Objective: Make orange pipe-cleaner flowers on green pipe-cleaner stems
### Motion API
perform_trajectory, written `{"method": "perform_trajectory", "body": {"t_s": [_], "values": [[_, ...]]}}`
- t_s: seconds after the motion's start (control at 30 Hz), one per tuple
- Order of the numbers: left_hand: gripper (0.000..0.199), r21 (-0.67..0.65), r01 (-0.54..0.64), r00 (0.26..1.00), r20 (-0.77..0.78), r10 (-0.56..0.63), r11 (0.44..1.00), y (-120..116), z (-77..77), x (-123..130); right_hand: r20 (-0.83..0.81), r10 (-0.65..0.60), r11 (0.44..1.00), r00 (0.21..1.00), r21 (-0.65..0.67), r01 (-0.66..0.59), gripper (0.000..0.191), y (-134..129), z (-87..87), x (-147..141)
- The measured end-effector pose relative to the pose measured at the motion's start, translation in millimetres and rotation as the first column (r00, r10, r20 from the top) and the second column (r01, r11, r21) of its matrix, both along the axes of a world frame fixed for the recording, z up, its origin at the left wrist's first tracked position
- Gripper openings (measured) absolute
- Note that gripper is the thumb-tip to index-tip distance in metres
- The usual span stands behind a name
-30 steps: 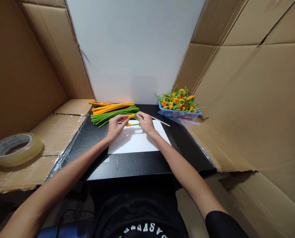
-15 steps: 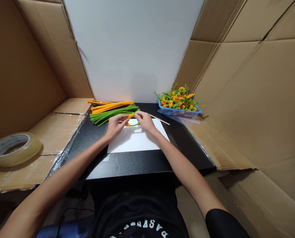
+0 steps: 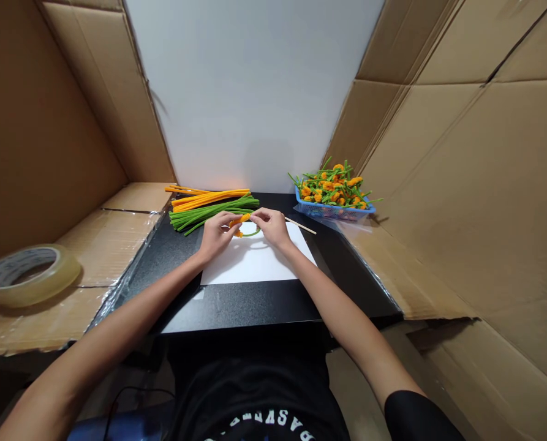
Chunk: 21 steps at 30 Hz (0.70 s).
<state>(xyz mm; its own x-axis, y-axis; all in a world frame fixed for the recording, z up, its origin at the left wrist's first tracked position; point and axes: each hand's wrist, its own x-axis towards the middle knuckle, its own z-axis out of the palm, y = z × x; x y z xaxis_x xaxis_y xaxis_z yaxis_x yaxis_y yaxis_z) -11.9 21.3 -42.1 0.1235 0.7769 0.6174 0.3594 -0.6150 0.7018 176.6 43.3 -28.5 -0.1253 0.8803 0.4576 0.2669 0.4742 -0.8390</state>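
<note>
Green chenille stem (image 3: 252, 233) curves more now; left hand (image 3: 217, 234) and right hand (image 3: 272, 228) pinch its orange part (image 3: 242, 218), shaping apparently unfinished.

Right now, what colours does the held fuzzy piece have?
The fuzzy piece is orange and green; see the head view.

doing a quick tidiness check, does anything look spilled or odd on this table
Nothing looks spilled. Slightly untidy: the blue basket is heaped above its rim with orange-and-green bits, some ends sticking out. A thin stick lies slanted near the paper's far right corner.
</note>
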Motion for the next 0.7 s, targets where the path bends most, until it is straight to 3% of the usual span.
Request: {"method": "perform_trajectory", "body": {"t_s": [0.33,0.5,0.7], "values": [[0.027,0.026,0.016,0.997,0.069,-0.018,1.0,3.5,-5.0,-0.5,-0.123,0.08,0.993,0.989,-0.079,-0.09,0.033,3.8,-2.2,-1.8],[0.039,-0.064,-0.009,0.955,0.294,0.027,0.998,8.1,-4.8,4.1,-0.111,0.024,0.993,0.994,-0.111,-0.036,0.038,5.0,-0.4,0.8],[0.037,-0.037,0.052,0.885,0.464,-0.029,0.998,6.5,-0.7,9.9,-0.19,0.041,0.927,0.981,-0.36,-0.109,0.03,0.4,-2.4,-3.3]]}}
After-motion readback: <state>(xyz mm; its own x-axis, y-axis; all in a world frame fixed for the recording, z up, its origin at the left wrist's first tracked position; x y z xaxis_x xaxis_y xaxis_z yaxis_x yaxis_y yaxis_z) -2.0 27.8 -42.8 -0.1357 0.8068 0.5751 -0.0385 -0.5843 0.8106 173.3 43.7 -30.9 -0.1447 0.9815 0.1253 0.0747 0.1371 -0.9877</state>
